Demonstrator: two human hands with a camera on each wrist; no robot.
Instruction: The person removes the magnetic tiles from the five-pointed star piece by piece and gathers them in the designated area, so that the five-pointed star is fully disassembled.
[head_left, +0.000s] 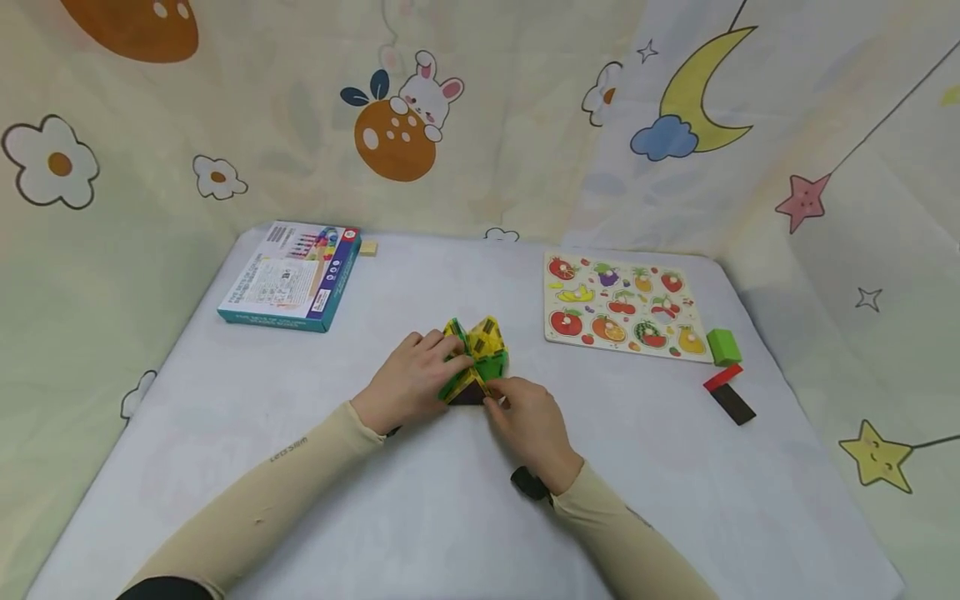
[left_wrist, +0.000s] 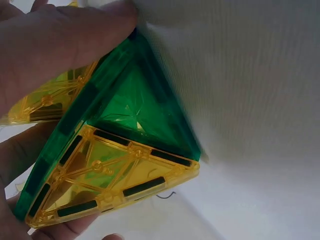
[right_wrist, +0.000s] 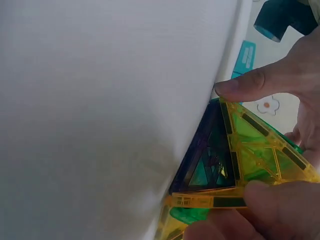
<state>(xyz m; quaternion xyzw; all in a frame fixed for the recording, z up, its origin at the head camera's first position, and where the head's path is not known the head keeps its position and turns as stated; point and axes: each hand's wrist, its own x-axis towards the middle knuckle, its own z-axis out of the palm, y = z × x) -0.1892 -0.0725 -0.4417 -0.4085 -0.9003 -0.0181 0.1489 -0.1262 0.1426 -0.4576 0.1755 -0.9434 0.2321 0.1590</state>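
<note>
A small folded structure of translucent green and yellow triangular magnetic tiles (head_left: 487, 337) stands at mid-table. My left hand (head_left: 412, 375) grips its left side, fingers over the top. In the left wrist view the thumb lies along a green tile (left_wrist: 132, 100) joined edge to edge with a yellow tile (left_wrist: 107, 167). My right hand (head_left: 532, 421) pinches the near right corner between thumb and finger. In the right wrist view a dark triangular tile (right_wrist: 215, 150) shows between yellow-edged tiles, with right fingers (right_wrist: 280, 202) on the lower edge and the left thumb at the upper corner.
A boxed set (head_left: 288, 275) lies at the back left, a small wooden block (head_left: 368, 248) beside it. At the back right lies a fruit puzzle board (head_left: 626, 304). By its near corner are green (head_left: 723, 347), red (head_left: 723, 378) and dark (head_left: 732, 404) blocks.
</note>
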